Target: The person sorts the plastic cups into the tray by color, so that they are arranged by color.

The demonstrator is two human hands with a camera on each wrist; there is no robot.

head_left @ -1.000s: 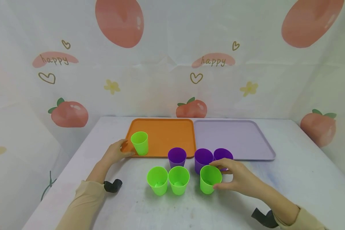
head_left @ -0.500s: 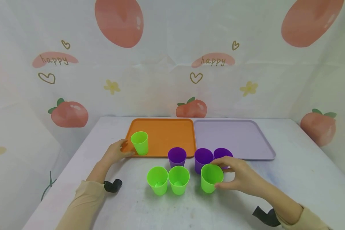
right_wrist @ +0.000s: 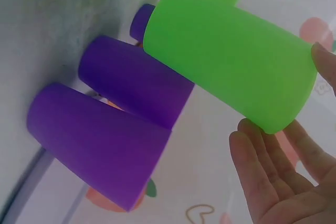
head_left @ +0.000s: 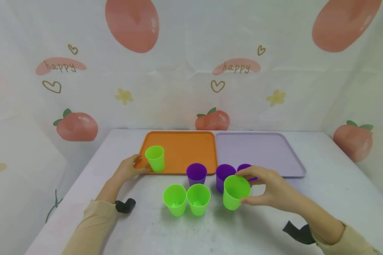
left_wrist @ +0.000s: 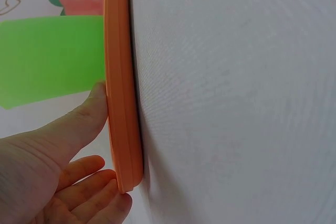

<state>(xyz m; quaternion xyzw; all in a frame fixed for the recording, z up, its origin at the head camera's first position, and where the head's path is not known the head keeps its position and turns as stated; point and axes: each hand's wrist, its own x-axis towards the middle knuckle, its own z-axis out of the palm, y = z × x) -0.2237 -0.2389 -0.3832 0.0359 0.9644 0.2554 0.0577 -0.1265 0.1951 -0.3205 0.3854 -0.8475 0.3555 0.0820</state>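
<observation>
My right hand pinches a green cup near its rim, thumb on one side and fingers on the other. In the right wrist view this green cup is off the table, tilted beside two purple cups. The left hand holds the front left corner of the orange tray, its thumb on the rim. Upright on that tray, by the left hand, is another green cup. Two more green cups stand side by side on the table.
Behind the green cups stand a purple cup and two others, one partly hidden by the right hand. A lilac tray lies right of the orange one. A patterned cloth hangs behind the table.
My right hand has raised the green cup off the table, moving it slightly away from me and to the right. The left hand stays at the orange tray's corner.
</observation>
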